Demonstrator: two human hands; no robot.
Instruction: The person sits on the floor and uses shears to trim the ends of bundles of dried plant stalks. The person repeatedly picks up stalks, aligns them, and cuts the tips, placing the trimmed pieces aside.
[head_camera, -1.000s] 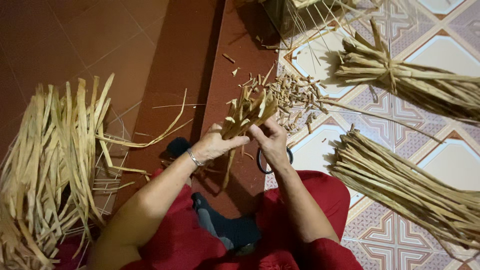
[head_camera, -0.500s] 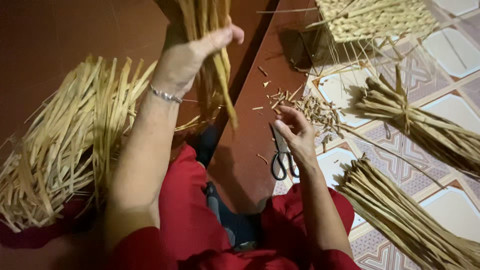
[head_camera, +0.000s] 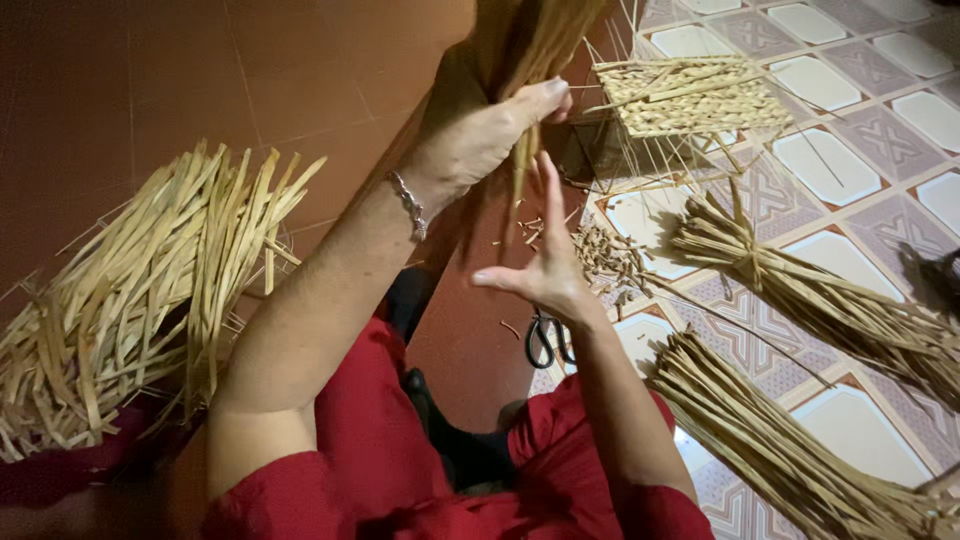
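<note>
The left hand (head_camera: 480, 135) is lifted high and its grip is closed around a bunch of dry strips (head_camera: 530, 45), which rise out of the top edge of the view. The right hand (head_camera: 545, 265) is open just below it, fingers straight and pointing up near the hanging ends; it holds nothing. Scissors (head_camera: 545, 340) lie on the floor under the right wrist. A loose pile (head_camera: 140, 300) lies at the left, two tied bundles (head_camera: 820, 300) at the right, and a woven mat (head_camera: 690, 95) beyond them.
</note>
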